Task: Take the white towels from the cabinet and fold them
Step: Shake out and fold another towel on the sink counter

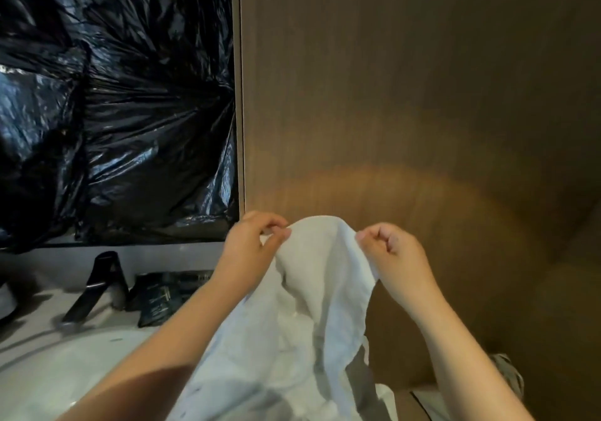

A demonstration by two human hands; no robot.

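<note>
A white towel (312, 307) hangs in front of me, held up by its top edge and drooping down toward my body. My left hand (250, 242) pinches the towel's upper left edge between thumb and fingers. My right hand (390, 251) grips the upper right edge with curled fingers. The two hands are close together, about a hand's width apart, with a hump of cloth between them. The towel's lower part runs out of the bottom of the view.
A brown wood-grain wall (406, 95) fills the right side. Black plastic sheeting (113, 95) covers the area at the left. Below it are a white basin (48, 365), a black faucet (97, 284) and dark packets (162, 294) on the counter.
</note>
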